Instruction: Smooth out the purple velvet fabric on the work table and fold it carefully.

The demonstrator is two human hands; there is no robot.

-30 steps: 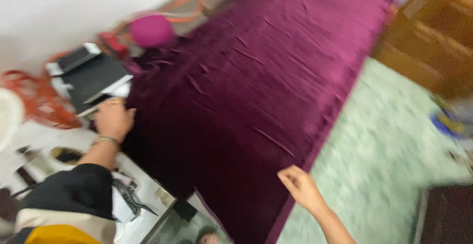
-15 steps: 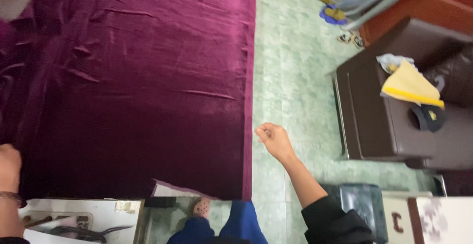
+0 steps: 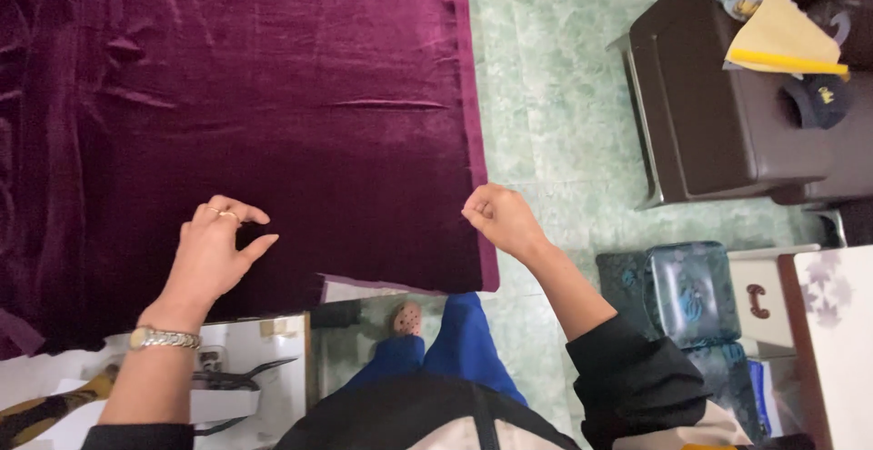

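Observation:
A large purple velvet cloth (image 3: 273, 95) lies spread flat on the floor and fills the left and middle of the view. My left hand (image 3: 214, 250) hovers over its near part, fingers loosely curled and apart, holding nothing; a ring and a wristwatch show on it. My right hand (image 3: 500, 216) is at the cloth's right edge near the near corner, fingers curled in, pinching or touching the hem. Whether it grips the fabric is unclear.
Pale green tiled floor (image 3: 555, 95) runs right of the cloth. A dark brown sofa (image 3: 727, 114) with a yellow cloth (image 3: 782, 41) and a dark cap (image 3: 818, 100) stands at right. A clear plastic container (image 3: 696, 291) sits near right. Black scissors (image 3: 241, 377) lie on a white surface.
The view swung from the cloth's far left end toward its right edge. My left hand moved onto the cloth's near part; my right hand came up to the hem.

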